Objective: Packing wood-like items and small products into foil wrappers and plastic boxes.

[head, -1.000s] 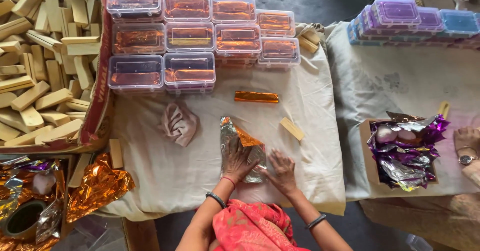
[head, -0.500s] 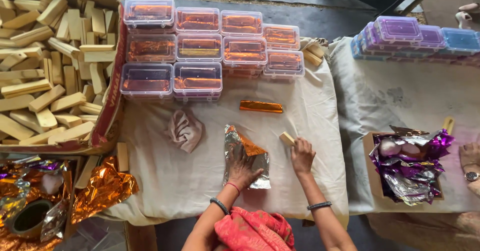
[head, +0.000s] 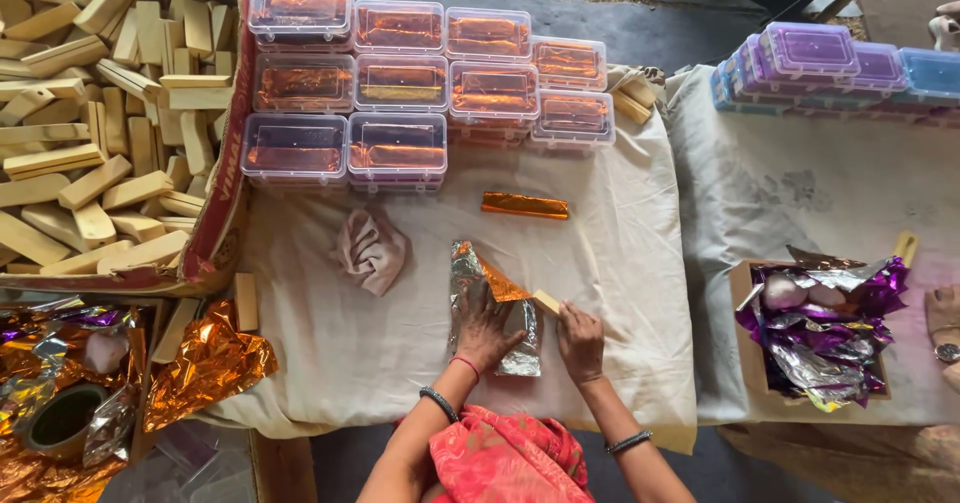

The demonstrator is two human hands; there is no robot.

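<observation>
My left hand (head: 484, 325) presses flat on a sheet of foil (head: 482, 279), silver with an orange corner folded over, lying on the cloth-covered table (head: 620, 263). My right hand (head: 579, 338) holds a small pale wooden block (head: 545, 302) at the foil's right edge. A block wrapped in orange foil (head: 525, 205) lies just beyond, near the middle of the cloth.
Several clear lidded boxes (head: 400, 83) with orange-wrapped pieces stand at the back. A carton of wooden blocks (head: 90, 133) fills the left. A crumpled cloth (head: 368, 250), orange foil scraps (head: 205, 363), a box of purple foil (head: 820, 328) and purple and blue boxes (head: 830, 63) surround them. Another person's hand (head: 942, 315) shows at the right edge.
My right hand reached right to the loose wooden block, took it and brought it to the foil's right edge. My left hand stayed pressed on the foil.
</observation>
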